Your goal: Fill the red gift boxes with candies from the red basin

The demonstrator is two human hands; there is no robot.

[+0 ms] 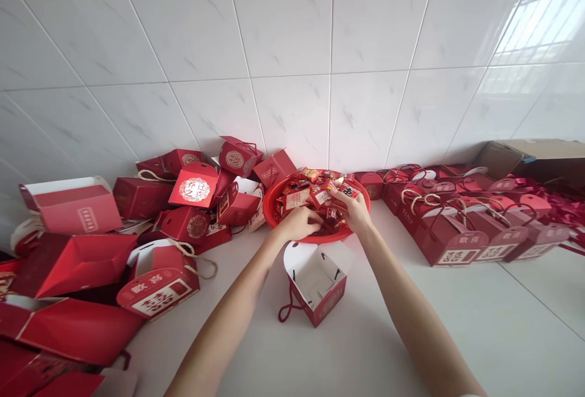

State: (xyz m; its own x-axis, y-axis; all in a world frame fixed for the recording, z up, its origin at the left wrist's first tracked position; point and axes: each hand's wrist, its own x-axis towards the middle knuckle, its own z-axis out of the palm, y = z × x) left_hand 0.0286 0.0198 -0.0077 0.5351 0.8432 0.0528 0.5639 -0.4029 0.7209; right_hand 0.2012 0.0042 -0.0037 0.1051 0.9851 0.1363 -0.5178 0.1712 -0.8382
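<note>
A red plastic basin (273, 219) full of small wrapped sweets (298, 200) stands against the wall, and both my hands are in it. My left hand (299, 224) has its fingers curled down among the wrappers at the near left side; what they grip is hidden. On the right side of the basin, my right hand (355, 209) is closed around a red packet (350, 190) with dark lettering. Just in front of the basin sits an open red gift box (320, 284), its white inside showing no contents and a dark red cord handle hanging at its left.
Many open red boxes (155, 290) lie heaped on the left. Closed boxes with cord handles (457, 242) stand in rows on the right. Behind those is a brown cardboard carton (539, 150), with dark pink ribbon-like material (555, 205) beside it. A white tiled wall (292, 31) bounds the back.
</note>
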